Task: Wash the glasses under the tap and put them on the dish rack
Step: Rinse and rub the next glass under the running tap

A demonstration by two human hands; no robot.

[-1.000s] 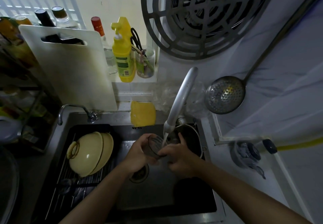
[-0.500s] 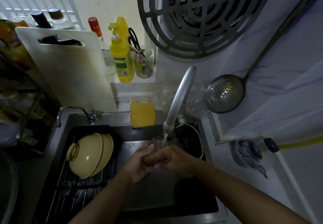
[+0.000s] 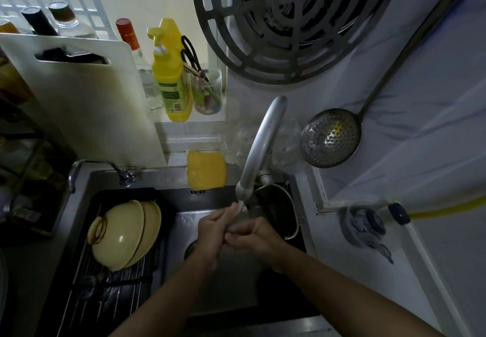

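My left hand [image 3: 213,228] and my right hand [image 3: 255,236] are pressed together over the sink, right under the running tap [image 3: 263,147]. The water falls on the raised fingertips of my left hand. My right fingers lie curled against my left palm. A clear glass [image 3: 247,211] shows only as a faint wet rim just behind the fingers. The hands hide the rest of it, and I cannot tell whether either hand grips it. The dish rack [image 3: 113,292], a dark wire grid, spans the left part of the sink.
Two cream bowls [image 3: 123,234] lean on the rack, with a dark utensil below them. A steel pot [image 3: 281,210] sits at the sink's back right. Behind are a yellow cloth [image 3: 206,169], a white cutting board [image 3: 86,105] and a yellow soap bottle [image 3: 171,81]. A skimmer [image 3: 330,138] hangs at the right.
A second ago my left hand clearly held the ribbed glass, with my right fingers at its mouth. The hands have since closed together and now hide most of it.
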